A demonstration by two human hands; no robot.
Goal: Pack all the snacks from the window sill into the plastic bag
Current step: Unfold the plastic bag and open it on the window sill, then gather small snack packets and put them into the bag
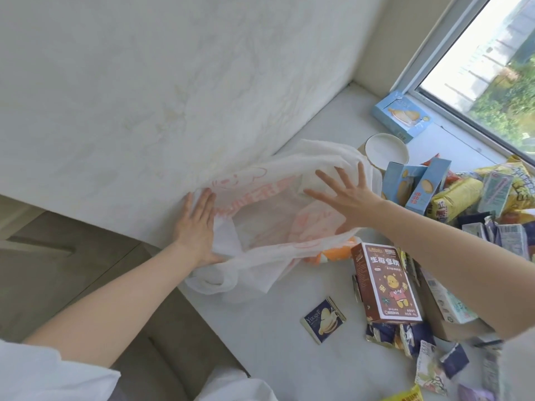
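A white plastic bag (260,227) with pink print lies open on the white window sill (275,337). My left hand (197,227) rests on the bag's left edge, its thumb hooked into a handle. Fingers spread, my right hand (344,195) hovers over the bag's right side and holds nothing. Snacks lie to the right: a brown box (385,282) with a yellow bear, a dark blue sachet (322,319), two light blue boxes (417,186), yellow packs (454,198). An orange pack (335,253) shows under the bag's edge.
A light blue box (402,117) lies near the window frame (463,111), and a white bowl (386,149) sits behind the bag. Several small wrapped packs (419,340) pile at the lower right. A white wall (144,96) rises behind the bag; the floor (58,256) is at left.
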